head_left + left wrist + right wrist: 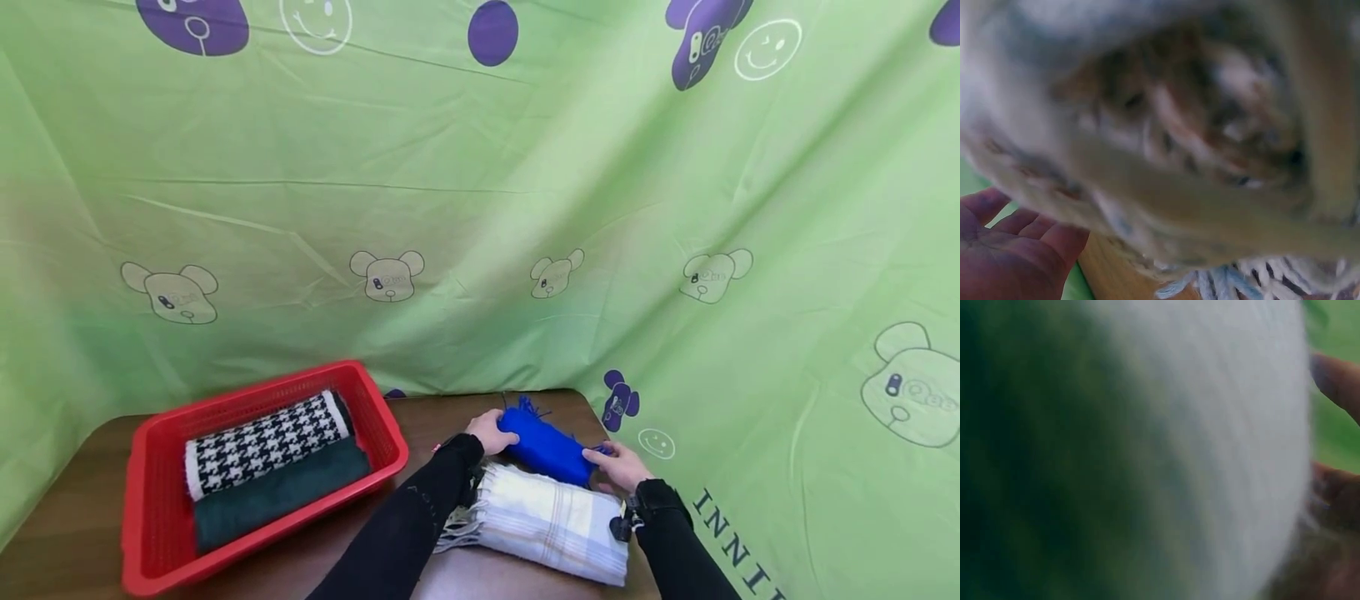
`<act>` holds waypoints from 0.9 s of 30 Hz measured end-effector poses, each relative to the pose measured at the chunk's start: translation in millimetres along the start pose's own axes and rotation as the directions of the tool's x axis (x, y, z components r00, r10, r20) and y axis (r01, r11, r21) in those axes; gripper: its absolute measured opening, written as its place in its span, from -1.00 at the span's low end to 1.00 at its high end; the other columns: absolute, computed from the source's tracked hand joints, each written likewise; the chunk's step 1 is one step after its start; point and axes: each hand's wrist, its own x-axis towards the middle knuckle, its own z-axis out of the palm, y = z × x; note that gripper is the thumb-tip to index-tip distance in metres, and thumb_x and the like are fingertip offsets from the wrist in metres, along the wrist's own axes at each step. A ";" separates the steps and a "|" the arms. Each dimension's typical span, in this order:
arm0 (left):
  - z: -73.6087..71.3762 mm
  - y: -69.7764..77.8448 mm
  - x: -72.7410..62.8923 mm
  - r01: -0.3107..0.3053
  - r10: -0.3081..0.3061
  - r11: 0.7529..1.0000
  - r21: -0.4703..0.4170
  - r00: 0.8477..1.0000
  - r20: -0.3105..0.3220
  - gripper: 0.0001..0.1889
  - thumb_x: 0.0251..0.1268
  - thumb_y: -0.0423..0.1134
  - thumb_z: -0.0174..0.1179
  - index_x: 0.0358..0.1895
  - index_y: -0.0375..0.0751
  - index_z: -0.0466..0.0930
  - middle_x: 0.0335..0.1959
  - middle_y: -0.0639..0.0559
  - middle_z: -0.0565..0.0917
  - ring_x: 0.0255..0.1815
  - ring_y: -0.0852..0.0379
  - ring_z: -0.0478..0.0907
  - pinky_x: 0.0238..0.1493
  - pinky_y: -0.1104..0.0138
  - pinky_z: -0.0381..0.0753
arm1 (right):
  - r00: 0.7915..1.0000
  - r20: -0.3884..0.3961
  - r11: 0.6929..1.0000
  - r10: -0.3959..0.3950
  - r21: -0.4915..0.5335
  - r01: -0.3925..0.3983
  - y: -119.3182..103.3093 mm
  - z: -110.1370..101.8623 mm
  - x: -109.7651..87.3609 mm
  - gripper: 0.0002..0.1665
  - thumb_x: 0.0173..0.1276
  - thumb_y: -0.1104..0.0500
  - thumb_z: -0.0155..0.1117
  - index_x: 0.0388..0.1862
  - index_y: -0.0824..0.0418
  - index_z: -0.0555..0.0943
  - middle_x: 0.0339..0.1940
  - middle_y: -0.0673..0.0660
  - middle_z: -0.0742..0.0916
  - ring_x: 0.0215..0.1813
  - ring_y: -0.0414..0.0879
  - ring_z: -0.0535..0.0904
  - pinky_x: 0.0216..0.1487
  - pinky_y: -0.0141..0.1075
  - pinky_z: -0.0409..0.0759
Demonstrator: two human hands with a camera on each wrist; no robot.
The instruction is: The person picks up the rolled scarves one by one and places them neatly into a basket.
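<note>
Left hand (492, 432) and right hand (624, 468) grip opposite ends of a fringed blue scarf (546, 443), a hold clear only in the head view. Just nearside of the grip lies a folded plaid scarf (555, 521); the left wrist view alone looks into its blurred end. Well left, a red basket (138, 517) holds a houndstooth scarf (262, 442) and dark green cloth (281, 493).

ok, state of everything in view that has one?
Blue cloth: bundled, fringe showing
Left hand: touching blue cloth
Right hand: touching blue cloth
Plaid cloth: folded, fringe loose
Red basket: upright, open-topped
Houndstooth cloth: folded, in basket
Dark green cloth: folded, in basket
Backdrop: hanging, creased
</note>
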 end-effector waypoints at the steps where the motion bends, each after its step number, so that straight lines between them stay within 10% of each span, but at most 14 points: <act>1: -0.6 0.2 -0.9 0.000 0.000 1.000 0.012 1.000 -0.001 -0.30 0.39 -0.10 0.37 0.50 -0.39 0.44 0.43 -0.35 0.55 0.46 -0.35 0.46 0.41 -0.13 0.50 | 1.000 -0.001 1.000 0.007 -0.006 -0.007 -0.9 2.1 0.2 0.17 0.50 -0.07 0.42 0.61 0.65 0.00 0.41 0.78 0.36 0.44 0.57 0.41 0.17 0.07 0.75; 11: -13.7 22.0 -21.9 0.037 -0.037 0.999 0.030 0.999 -0.004 -0.34 0.36 -0.15 0.33 0.43 -0.47 0.48 0.39 -0.37 0.58 0.44 -0.37 0.48 0.42 -0.06 0.50 | 1.000 -0.001 0.980 -0.004 -0.197 0.003 -10.9 17.6 7.4 0.01 0.58 -0.09 0.28 0.54 0.67 0.14 0.41 0.76 0.39 0.38 0.58 0.47 0.03 0.06 0.80; 27: 6.2 2.1 4.1 0.020 -0.021 0.998 -0.066 1.000 -0.005 -0.23 0.37 -0.13 0.37 0.60 -0.29 0.35 0.50 -0.35 0.48 0.51 -0.35 0.41 0.45 -0.04 0.48 | 0.999 -0.015 0.947 -0.037 -0.320 0.030 -2.1 18.8 15.4 0.10 0.48 -0.21 0.33 0.45 0.73 0.24 0.41 0.74 0.42 0.38 0.56 0.47 0.28 0.19 0.63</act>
